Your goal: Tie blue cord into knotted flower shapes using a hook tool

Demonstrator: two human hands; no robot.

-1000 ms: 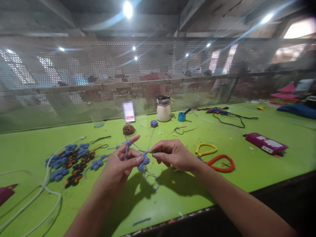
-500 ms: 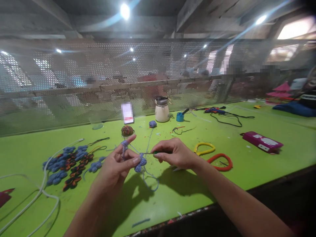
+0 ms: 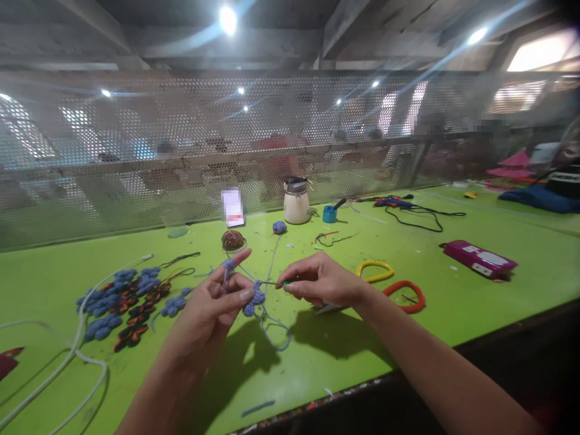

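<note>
Head view: above the green table (image 3: 312,368), your left hand (image 3: 216,301) pinches a blue crocheted piece (image 3: 254,300) — yarn (image 3: 229,264) wound round the raised index finger. Your right hand (image 3: 322,281) pinches a thin hook (image 3: 272,283) — more shaft now shows, suggesting it's drawn back.

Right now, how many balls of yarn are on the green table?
2: a multicoloured ball beyond the left hand, and a smaller purple ball near the cream jar. Others may be hidden.
</note>
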